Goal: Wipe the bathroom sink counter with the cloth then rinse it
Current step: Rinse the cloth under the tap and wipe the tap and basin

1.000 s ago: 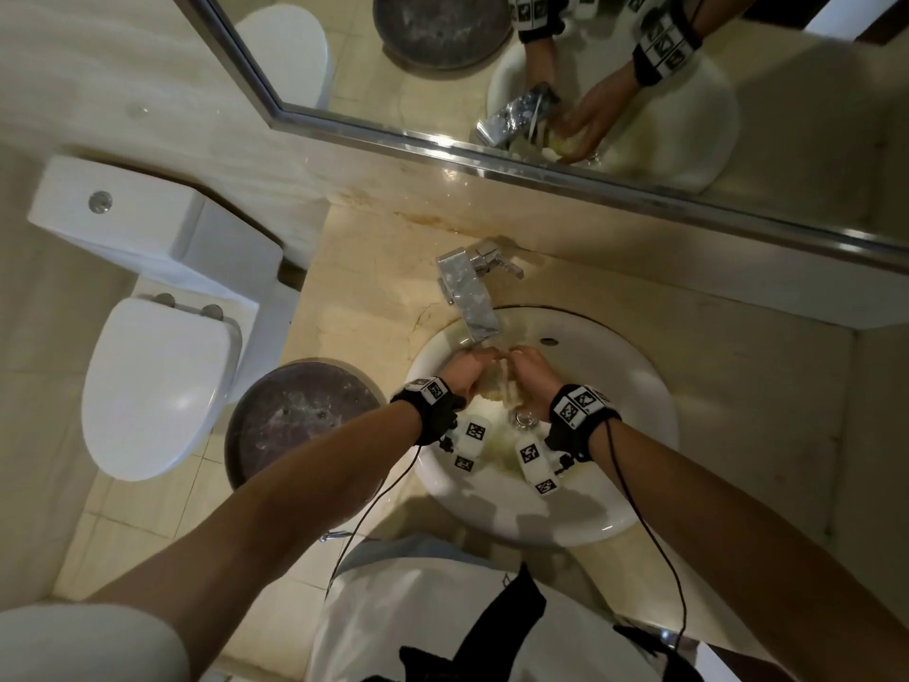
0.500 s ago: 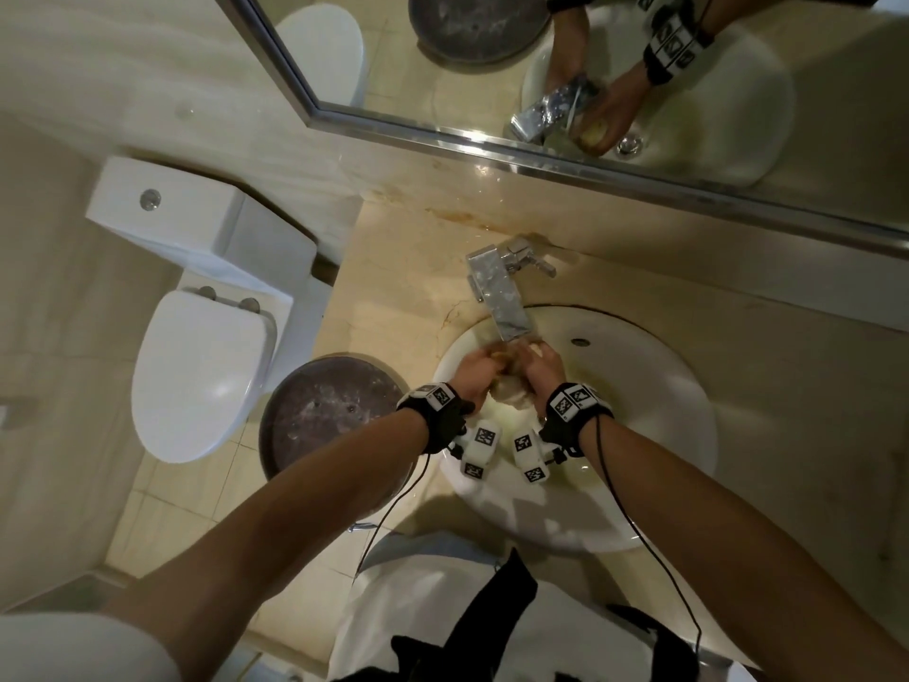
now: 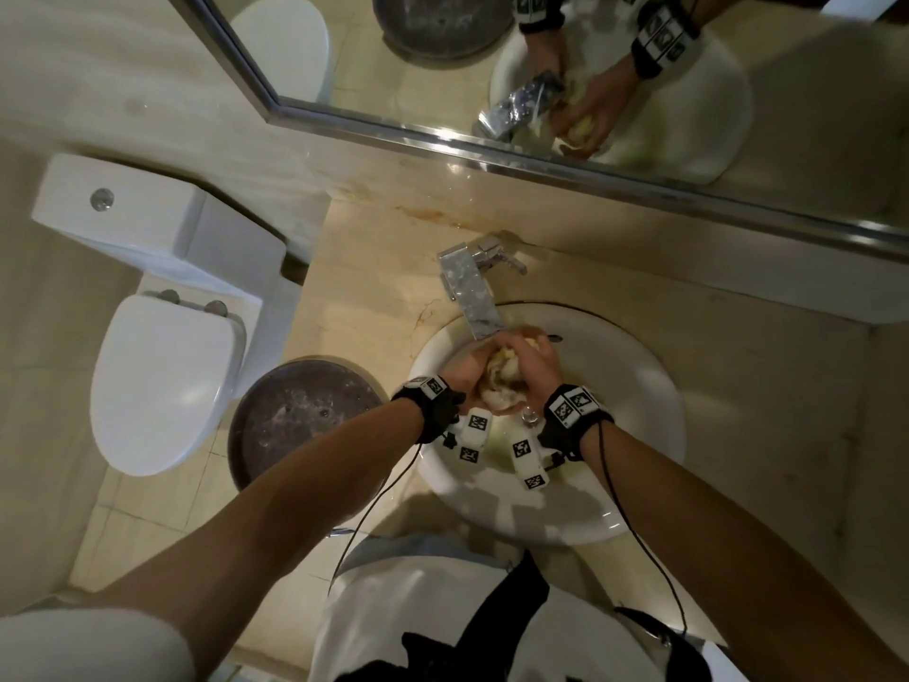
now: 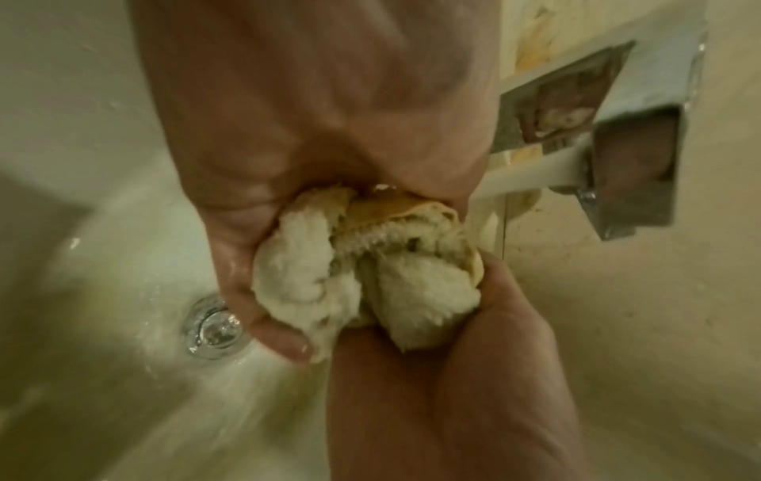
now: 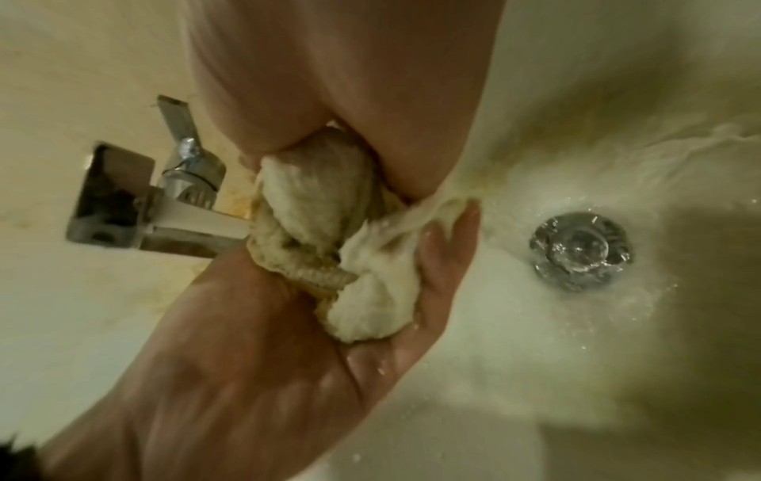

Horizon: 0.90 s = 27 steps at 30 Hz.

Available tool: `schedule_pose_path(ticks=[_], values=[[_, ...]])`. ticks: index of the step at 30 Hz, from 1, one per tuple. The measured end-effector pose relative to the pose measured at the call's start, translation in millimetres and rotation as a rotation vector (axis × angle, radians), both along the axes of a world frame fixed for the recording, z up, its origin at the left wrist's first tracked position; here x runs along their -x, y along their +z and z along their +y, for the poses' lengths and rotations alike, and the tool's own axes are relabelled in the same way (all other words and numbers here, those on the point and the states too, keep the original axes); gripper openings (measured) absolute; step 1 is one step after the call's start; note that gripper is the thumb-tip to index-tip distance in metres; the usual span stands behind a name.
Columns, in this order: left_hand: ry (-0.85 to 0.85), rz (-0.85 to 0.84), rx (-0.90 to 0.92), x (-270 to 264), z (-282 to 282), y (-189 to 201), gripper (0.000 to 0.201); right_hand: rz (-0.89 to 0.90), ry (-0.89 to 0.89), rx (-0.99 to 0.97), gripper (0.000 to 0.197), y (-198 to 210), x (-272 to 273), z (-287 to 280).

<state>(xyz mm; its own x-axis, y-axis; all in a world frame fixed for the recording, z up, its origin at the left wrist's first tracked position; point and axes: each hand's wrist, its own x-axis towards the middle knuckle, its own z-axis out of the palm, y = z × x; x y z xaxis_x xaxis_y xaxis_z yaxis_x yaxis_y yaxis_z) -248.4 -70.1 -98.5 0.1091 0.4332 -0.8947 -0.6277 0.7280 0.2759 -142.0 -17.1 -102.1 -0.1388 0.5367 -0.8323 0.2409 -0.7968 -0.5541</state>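
Both hands meet in the white sink (image 3: 639, 411), just under the chrome faucet (image 3: 469, 297). Between them is a wet, cream-coloured cloth (image 3: 501, 386), bunched into a ball. My left hand (image 3: 472, 381) cups it from the left, and its thumb wraps round the cloth (image 4: 370, 276). My right hand (image 3: 533, 371) grips it from the right. Water (image 4: 527, 175) runs from the faucet (image 4: 617, 146) onto the cloth (image 5: 329, 234), between the right hand (image 5: 350, 81) and the left hand (image 5: 247, 358), and streams down to the drain (image 5: 580, 255).
The beige stone counter (image 3: 762, 435) surrounds the sink and has a rusty stain (image 3: 433, 216) behind the faucet. A mirror (image 3: 590, 66) hangs above. To the left stand a white toilet (image 3: 162, 386) and a round dark bin (image 3: 305, 420) on the floor.
Both hands have moved forward from the middle of the basin to right under the spout. The cloth is now squeezed into a tighter ball between them.
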Motion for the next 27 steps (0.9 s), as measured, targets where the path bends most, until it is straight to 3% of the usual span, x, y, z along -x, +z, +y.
schedule_pose_path(ticks=[4,8,11,15,18,22,27], values=[[-0.053,0.094,-0.005,-3.0,-0.5,-6.1,0.031,-0.027,0.146,-0.013,0.030,6.7,-13.0,0.4],[-0.221,0.415,-0.062,-11.1,5.0,-6.1,0.023,0.080,0.079,0.343,0.045,5.5,-24.6,-6.3],[-0.250,0.574,-0.061,-17.6,6.8,-7.6,0.024,0.148,0.031,0.393,0.053,-0.5,-22.1,-12.4],[-0.281,0.612,-0.162,-12.3,4.7,-3.5,0.028,0.167,0.002,0.359,0.055,-4.9,-13.4,-13.7],[-0.214,0.611,-0.123,-6.5,3.3,-4.9,0.028,0.134,0.061,0.321,0.054,-5.2,-8.3,-12.0],[-0.276,0.710,-0.123,-11.7,2.5,-7.0,0.036,0.040,0.150,0.131,0.033,-3.0,-4.9,-12.6],[-0.265,0.554,-0.094,-8.7,-0.4,-5.0,0.019,-0.112,0.337,-0.143,0.039,-15.2,-25.9,-5.5]])
